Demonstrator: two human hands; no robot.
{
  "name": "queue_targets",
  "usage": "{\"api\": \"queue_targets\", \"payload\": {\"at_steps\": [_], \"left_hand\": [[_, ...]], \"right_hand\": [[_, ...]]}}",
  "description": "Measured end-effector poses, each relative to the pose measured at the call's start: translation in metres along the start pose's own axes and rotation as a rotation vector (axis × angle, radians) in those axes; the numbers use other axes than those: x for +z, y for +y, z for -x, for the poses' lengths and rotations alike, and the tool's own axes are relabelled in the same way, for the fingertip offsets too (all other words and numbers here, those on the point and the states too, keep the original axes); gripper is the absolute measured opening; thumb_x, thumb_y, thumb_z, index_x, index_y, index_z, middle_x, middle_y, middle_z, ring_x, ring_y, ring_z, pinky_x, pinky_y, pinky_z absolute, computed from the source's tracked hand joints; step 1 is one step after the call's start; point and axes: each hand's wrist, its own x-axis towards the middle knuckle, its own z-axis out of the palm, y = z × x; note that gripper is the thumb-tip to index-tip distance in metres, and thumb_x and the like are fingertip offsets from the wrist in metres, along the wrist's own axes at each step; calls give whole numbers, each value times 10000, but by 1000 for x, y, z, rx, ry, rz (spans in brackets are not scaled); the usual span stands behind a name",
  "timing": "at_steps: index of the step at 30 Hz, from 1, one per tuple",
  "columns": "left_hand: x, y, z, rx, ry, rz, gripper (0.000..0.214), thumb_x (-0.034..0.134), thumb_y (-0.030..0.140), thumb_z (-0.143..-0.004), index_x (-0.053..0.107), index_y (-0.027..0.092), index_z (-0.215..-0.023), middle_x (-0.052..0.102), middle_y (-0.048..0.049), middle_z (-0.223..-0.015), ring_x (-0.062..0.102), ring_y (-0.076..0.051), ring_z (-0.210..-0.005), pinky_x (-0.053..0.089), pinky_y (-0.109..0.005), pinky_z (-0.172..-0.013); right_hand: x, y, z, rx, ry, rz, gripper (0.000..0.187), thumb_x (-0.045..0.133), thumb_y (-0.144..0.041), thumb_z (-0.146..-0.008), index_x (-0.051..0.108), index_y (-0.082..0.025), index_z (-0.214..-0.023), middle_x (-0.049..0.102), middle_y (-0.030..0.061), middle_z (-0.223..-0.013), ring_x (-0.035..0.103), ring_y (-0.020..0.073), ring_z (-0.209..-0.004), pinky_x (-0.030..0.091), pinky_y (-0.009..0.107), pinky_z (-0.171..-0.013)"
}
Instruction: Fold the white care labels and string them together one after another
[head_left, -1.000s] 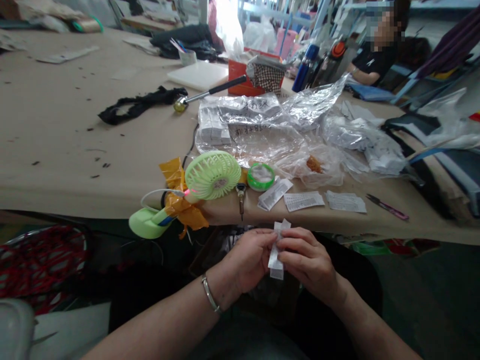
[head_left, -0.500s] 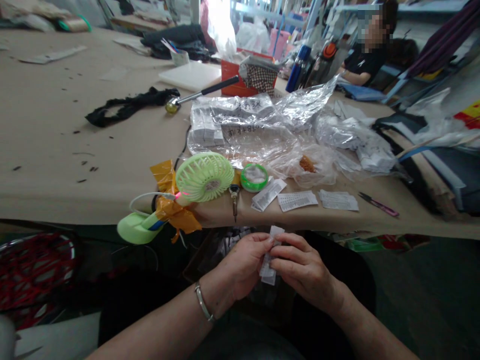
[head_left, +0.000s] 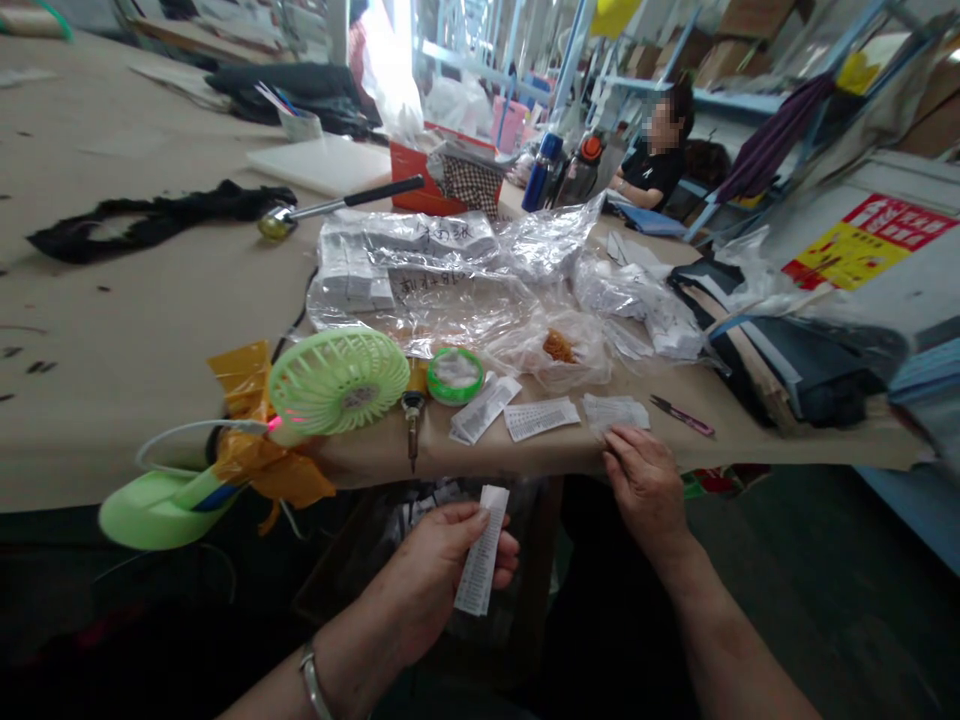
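Note:
My left hand (head_left: 442, 550) pinches a thin stack of white printed label strips (head_left: 484, 560) between thumb and fingers, upright below the table edge. My right hand (head_left: 649, 480) is at the table edge, its fingers stretched forward and bent a little, the tips at the near edge of the rightmost pile of labels (head_left: 616, 411). Nothing shows held in it. Two more label piles lie to the left, a middle one (head_left: 541, 418) and a slanted one (head_left: 486, 408). Pink-handled thread snips (head_left: 682, 415) lie right of the piles.
A green clip fan (head_left: 341, 380), taped on, stands at the table edge beside a soldering-iron-like tool (head_left: 412, 425) and a green round tub (head_left: 454, 375). Behind are plastic-wrapped label bundles (head_left: 356, 275) and a bag with orange bits (head_left: 559, 347). Folded dark cloth (head_left: 810, 350) lies right; a person (head_left: 652, 160) sits beyond.
My right hand has left the label strips in my left hand and moved right and forward to the rightmost pile. The left hand keeps its strips, now fanned less. The view has turned right.

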Motion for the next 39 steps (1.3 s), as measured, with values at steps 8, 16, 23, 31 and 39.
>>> {"api": "queue_targets", "payload": {"at_steps": [8, 16, 23, 31, 39], "left_hand": [[-4, -1, 1, 0, 17, 8, 104, 569, 192, -847, 600, 94, -833, 669, -81, -657, 628, -135, -547, 524, -246, -548], [-6, -3, 4, 3, -13, 2, 140, 559, 229, -848, 603, 96, -853, 669, -85, -666, 621, -138, -526, 507, -249, -544], [-9, -3, 8, 59, -109, 74, 139, 653, 231, -754, 645, 93, -770, 645, -54, -643, 567, -110, -501, 436, -226, -509], [-18, -4, 11, 133, -46, 185, 81, 695, 151, -626, 634, 103, -646, 600, -10, -568, 505, -80, -467, 339, -211, -479], [-20, -5, 10, 139, -54, 212, 139, 701, 215, -668, 618, 103, -666, 609, -26, -605, 514, -89, -506, 349, -211, -495]], "right_hand": [[-6, 4, -10, 79, 44, -286, 112, 559, -258, -860, 666, -223, -868, 687, 52, -971, 615, 211, -967, 463, 419, -906], [-10, -17, -12, 136, 195, -375, 84, 560, -184, -830, 630, -211, -869, 679, 52, -905, 627, 226, -942, 473, 446, -907], [-17, -117, 9, -306, -59, -791, 221, 564, -76, -800, 606, -223, -961, 702, 53, -975, 594, 241, -1043, 495, 459, -881], [-3, -144, 11, -527, -126, -691, 160, 557, -90, -819, 623, -200, -914, 731, 33, -937, 620, 204, -1001, 455, 408, -934], [-3, -144, 15, -503, -196, -658, 158, 538, -106, -827, 622, -222, -893, 728, 18, -947, 619, 190, -1027, 420, 396, -961]]}}
